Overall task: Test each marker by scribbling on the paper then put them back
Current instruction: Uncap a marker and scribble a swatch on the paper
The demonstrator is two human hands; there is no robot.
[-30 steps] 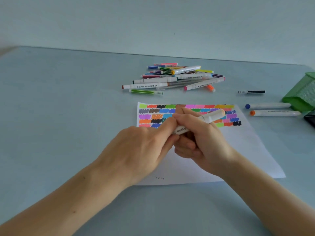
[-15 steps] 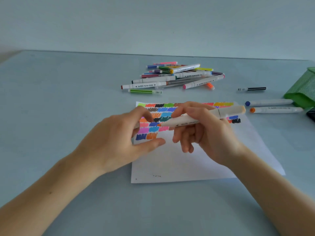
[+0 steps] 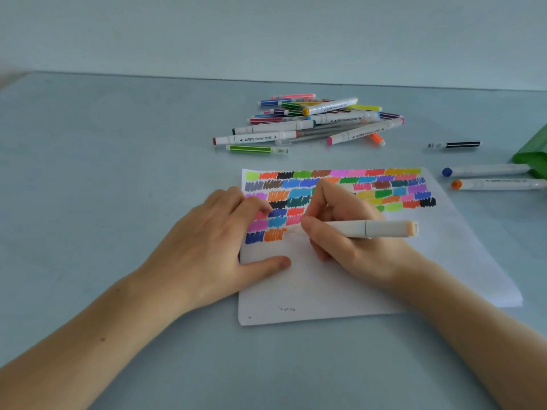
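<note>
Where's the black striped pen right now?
In the head view the black striped pen lies alone on the table's far right, between the marker pile and the green basket, just beyond the blue-capped marker.

Desk (image 3: 118, 187): one, flat, smooth matte top in pale blue-grey, filling most of the view from the near edge to a straight far edge that runs across the upper part of the picture. Surface plain, no pattern or seams visible; faint soft shadows only.

Wall (image 3: 266, 34): one, directly behind the desk, plain, light blue-grey, slightly paler than the desktop, without fixtures or markings.

Light: even, diffuse, cool in tone; source not visible.

Far left corner (image 3: 9, 76): a blurred pale patch where the desk edge meets the wall; its nature cannot be told.
</note>
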